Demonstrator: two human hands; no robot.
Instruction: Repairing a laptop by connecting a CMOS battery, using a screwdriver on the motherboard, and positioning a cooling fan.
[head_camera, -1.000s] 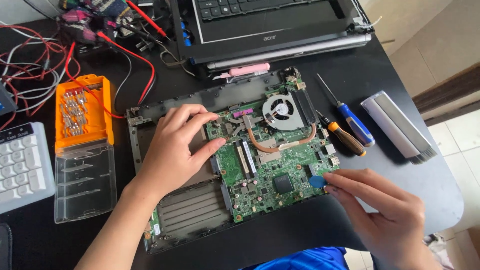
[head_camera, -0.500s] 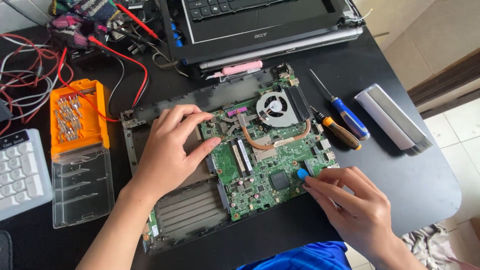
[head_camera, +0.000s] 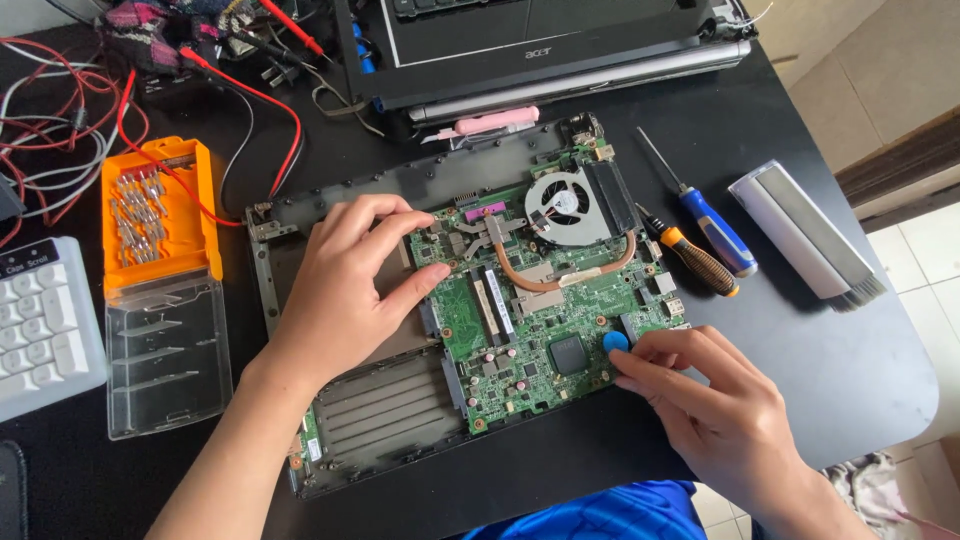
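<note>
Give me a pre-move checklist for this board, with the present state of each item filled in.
1. Left hand steadying the green motherboard: ok, palm on the laptop base, fingertips at the board's left edge.
2. Right hand gripping the blue pick: ok, pinched at the board's right edge.
3. Pick tip seated under the board: cannot tell, fingers hide it.
4. Board screws all out: cannot tell, too small to see.
5. Screwdrivers within reach: ok, orange-handled screwdriver and blue-handled screwdriver lie right of the board.
6. Red wires off the board: ok, they lie to its upper left.
</note>
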